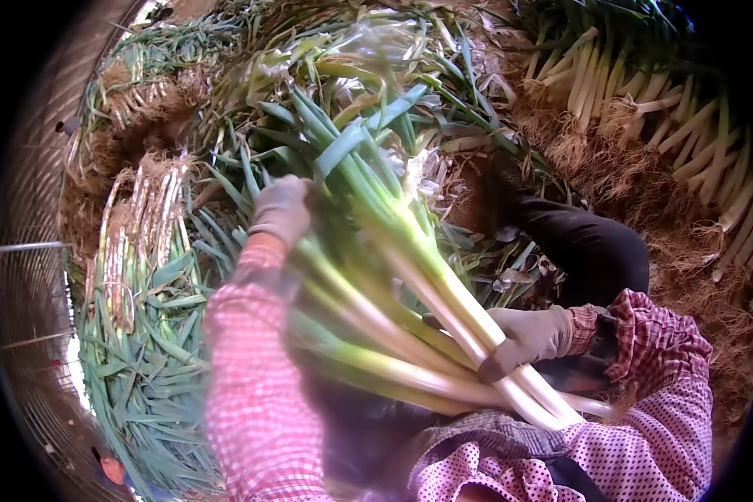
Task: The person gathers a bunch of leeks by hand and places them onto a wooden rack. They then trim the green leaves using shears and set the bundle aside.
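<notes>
My right hand, in a grey work glove, is closed around the pale stalks of several large green onions. Their white ends point toward my lap, and their leaves fan out up and to the left. More green onion stalks lie beneath that hand across my lap. My left hand, also gloved, is by the leaves on the left side of the bunch. Its fingers look curled, but leaves and blur hide what is in them.
A tied bundle of green onions lies at the left, with another bundle behind it. Stripped leaves are heaped ahead. Rooted green onions lie in a row at the right. A dark-clothed leg is beside my right arm.
</notes>
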`<state>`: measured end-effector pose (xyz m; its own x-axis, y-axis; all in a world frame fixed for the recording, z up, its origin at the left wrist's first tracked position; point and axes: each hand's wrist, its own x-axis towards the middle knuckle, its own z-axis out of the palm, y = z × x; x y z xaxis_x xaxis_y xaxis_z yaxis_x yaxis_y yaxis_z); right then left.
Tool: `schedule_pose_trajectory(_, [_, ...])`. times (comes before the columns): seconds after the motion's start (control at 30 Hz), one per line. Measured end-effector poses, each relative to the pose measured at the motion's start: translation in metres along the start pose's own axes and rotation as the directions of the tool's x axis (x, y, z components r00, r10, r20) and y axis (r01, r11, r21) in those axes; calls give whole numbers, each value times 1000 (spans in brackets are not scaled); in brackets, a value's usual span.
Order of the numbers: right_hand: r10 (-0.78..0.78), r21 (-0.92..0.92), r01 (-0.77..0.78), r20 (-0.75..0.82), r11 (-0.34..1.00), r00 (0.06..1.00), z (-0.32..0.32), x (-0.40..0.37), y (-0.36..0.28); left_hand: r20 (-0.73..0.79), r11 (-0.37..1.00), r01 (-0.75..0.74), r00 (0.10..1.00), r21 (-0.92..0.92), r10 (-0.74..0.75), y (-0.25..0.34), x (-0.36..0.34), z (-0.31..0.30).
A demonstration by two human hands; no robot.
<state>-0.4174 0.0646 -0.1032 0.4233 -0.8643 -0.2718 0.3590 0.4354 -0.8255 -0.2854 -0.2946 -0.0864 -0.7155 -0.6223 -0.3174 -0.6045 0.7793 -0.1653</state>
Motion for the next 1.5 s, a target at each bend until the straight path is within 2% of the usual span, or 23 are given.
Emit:
schedule_pose_trajectory(0.03, [-7,-9,7,5,1000,1000,0,2,0,-135,993,-112,984,31,115,-28,1,9])
schedule_pose_trajectory(0.1, [100,-55,-102,-32,993,994,4,4,-9,-339,791,-270,937,-549,85,-60,-21,5])
schedule_pose_trajectory(0.17, [167,-90,-172,-61,981,984,7,7,-11,-239,257,-210,967,-943,-90,-30,-64,-29])
schedule_pose_trajectory(0.2, [184,-100,-190,-72,977,980,7,10,-9,-191,188,-170,977,-967,-97,-21,-77,-38])
schedule_pose_trajectory(0.27, [197,-120,-207,-92,971,976,11,13,-5,-199,-347,-224,974,-911,-106,-33,-73,8])
schedule_pose_trajectory(0.33, [173,-127,-185,-100,975,980,15,14,0,-272,-237,-314,943,-919,-192,-33,-64,14])
schedule_pose_trajectory(0.4, [164,-205,-172,-54,963,985,15,17,-2,-439,353,-315,822,-881,-363,-18,-64,-8])
schedule_pose_trajectory(0.5, [194,-271,-197,-39,942,980,15,19,-8,-581,961,175,768,-214,-269,-53,-52,-31])
schedule_pose_trajectory(0.57, [141,-279,-153,-63,948,988,13,20,3,-577,949,158,762,-273,-293,-70,-50,-59])
schedule_pose_trajectory(0.7, [173,-256,-190,-90,948,981,14,17,-6,18,961,67,998,-269,-65,-11,-66,-59])
schedule_pose_trajectory(0.8, [233,-268,-255,-110,929,966,14,16,-9,275,867,131,961,-481,7,36,-74,-12])
schedule_pose_trajectory(0.87, [252,-302,-272,-105,914,962,11,14,-12,261,429,249,965,-868,-32,44,-82,13])
schedule_pose_trajectory(0.93, [176,-274,-201,-113,941,978,14,13,-8,362,-68,355,917,-932,-167,44,-96,20])
schedule_pose_trajectory(0.97, [136,-260,-164,-122,952,983,15,12,-7,270,-484,198,959,-852,-82,45,-105,27])
schedule_pose_trajectory(1.03, [147,-289,-174,-113,941,983,20,14,-10,392,-647,78,848,-758,-357,64,-106,0])
schedule_pose_trajectory(1.1, [138,-387,-181,-136,904,981,26,14,-10,179,-734,-245,876,-634,-447,-6,-95,19])
schedule_pose_trajectory(1.17, [201,-512,-257,-163,820,966,30,9,-30,-27,-59,-135,560,-989,-828,-61,-84,17])
schedule_pose_trajectory(1.2, [211,-541,-277,-181,794,961,33,9,-33,-248,384,144,553,-912,-796,-50,-80,0])
schedule_pose_trajectory(1.27, [204,-588,-273,-182,762,962,37,13,-31,-619,920,115,708,-374,-341,-3,-71,-48])
schedule_pose_trajectory(1.33, [210,-635,-283,-190,719,959,43,16,-31,-440,981,-178,889,-78,126,68,-74,-73])
schedule_pose_trajectory(1.37, [234,-633,-299,-188,714,954,45,16,-33,-111,979,-199,975,-44,193,102,-75,-83])
schedule_pose_trajectory(1.43, [289,-624,-334,-177,707,941,48,15,-37,446,939,-294,875,179,189,164,-67,-91])
schedule_pose_trajectory(1.5, [308,-623,-332,-150,708,939,47,15,-37,633,807,-421,770,413,77,157,-45,-38])
